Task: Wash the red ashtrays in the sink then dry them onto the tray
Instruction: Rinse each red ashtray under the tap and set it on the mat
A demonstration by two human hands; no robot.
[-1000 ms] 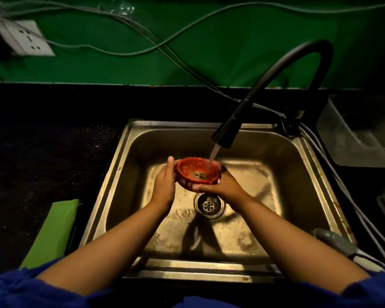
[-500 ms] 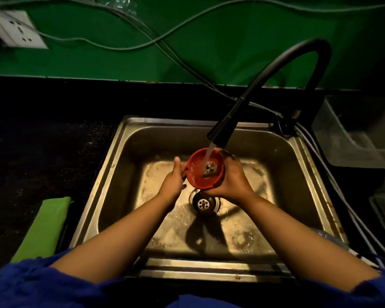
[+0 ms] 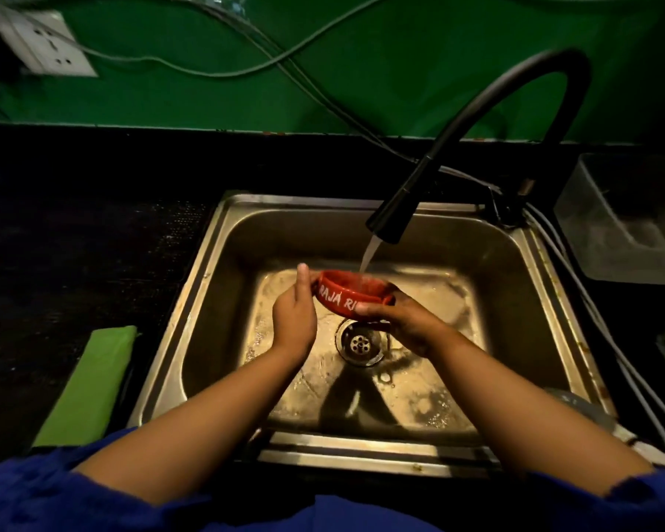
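While water runs from the black tap (image 3: 390,220) into the red ashtray (image 3: 346,295), you are in the washing step, with the drying not yet begun. You hold the ashtray inside the sink (image 3: 208,286), above the drain (image 3: 359,344) and roughly level, its white-lettered wall facing you. Your right hand (image 3: 402,320) grips it, thumb laid over the near wall and the fingers apparently wrapped beneath, though those are hidden. Your left hand (image 3: 294,320) stands with nearly straight fingers pressed against the ashtray's left end, steadying it rather than clasping it. The stream lands on the far side of the bowl, so the next move probably calls for turning the ashtray so the water reaches the rest of the inside and the outer wall. Mind that the wet surface is likely slippery, so let the right hand stay firm. A green cloth (image 3: 89,382) lies on the dark counter (image 3: 73,243) to your left, and a clear plastic container (image 3: 630,224) sits to the right; whether either serves as the drying tray cannot be told.
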